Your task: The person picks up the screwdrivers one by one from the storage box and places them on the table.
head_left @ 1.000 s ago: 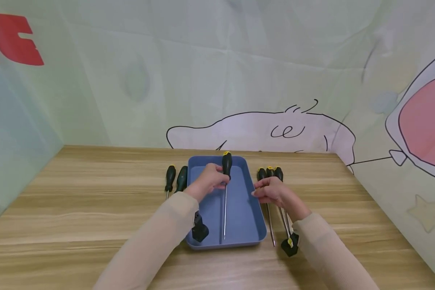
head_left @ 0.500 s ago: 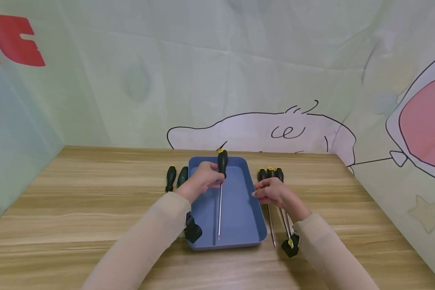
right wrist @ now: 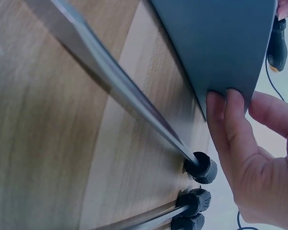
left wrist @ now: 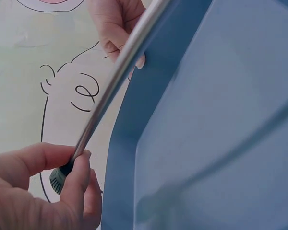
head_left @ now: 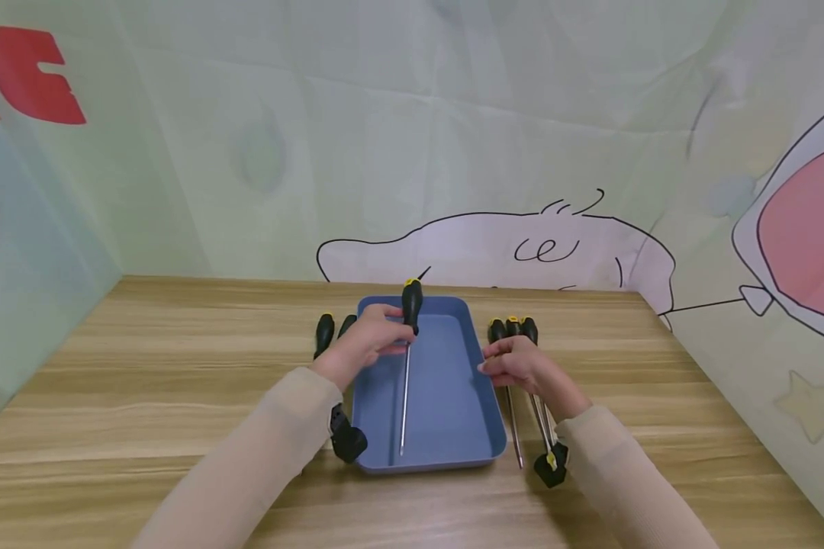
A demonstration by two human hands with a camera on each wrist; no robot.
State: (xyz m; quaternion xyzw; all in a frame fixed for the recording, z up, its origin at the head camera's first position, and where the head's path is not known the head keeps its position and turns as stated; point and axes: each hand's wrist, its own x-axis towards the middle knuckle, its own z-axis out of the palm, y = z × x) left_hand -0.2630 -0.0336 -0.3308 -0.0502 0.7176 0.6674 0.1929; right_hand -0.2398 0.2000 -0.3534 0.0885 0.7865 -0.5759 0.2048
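My left hand [head_left: 371, 339] pinches a long screwdriver [head_left: 406, 381] where its shaft meets the black handle with a yellow end. The screwdriver hangs over the left part of a blue tray [head_left: 446, 450], handle toward the wall, tip toward me. In the left wrist view, thumb and finger close on the steel shaft [left wrist: 110, 86]. My right hand [head_left: 522, 364] holds the tray's right rim; in the right wrist view its fingers [right wrist: 237, 124] lie against the outer wall. Beside that hand, several screwdrivers [head_left: 513, 325] lie on the table, partly hidden by it.
Left of the tray lie two more screwdrivers [head_left: 324, 334], mostly covered by my left forearm. The wooden table [head_left: 178, 366] ends at a cloth backdrop [head_left: 281, 152] with cartoon drawings. Black wrist cameras sit under both sleeves.
My left hand has moved left with the screwdriver, from the tray's middle toward its left side. The right hand and the tray stay where they were.
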